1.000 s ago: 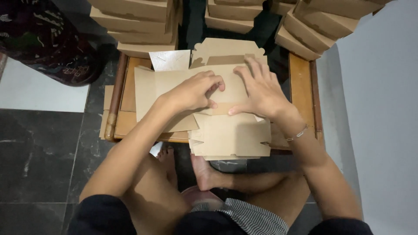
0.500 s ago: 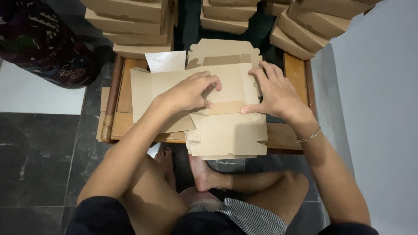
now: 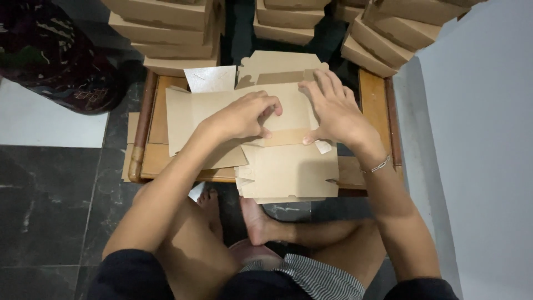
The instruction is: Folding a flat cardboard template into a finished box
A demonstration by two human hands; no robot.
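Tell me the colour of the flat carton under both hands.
Plain kraft brown flat carton, clearest in the head view.

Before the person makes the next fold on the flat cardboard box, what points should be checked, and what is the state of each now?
1. Left hand rests on the flat box blank: ok.
2. Right hand lies flat on the blank, fingers spread: ok.
3. Blank is supported by the low wooden table: ok, but its front panel hangs over the near edge.
4. Loose white sheet lies behind the blank, apart from both hands: ok.
5. Stacks of finished boxes stand close behind the table: cannot tell if they leave room.
6. Crease line lies straight under the hands: cannot tell.
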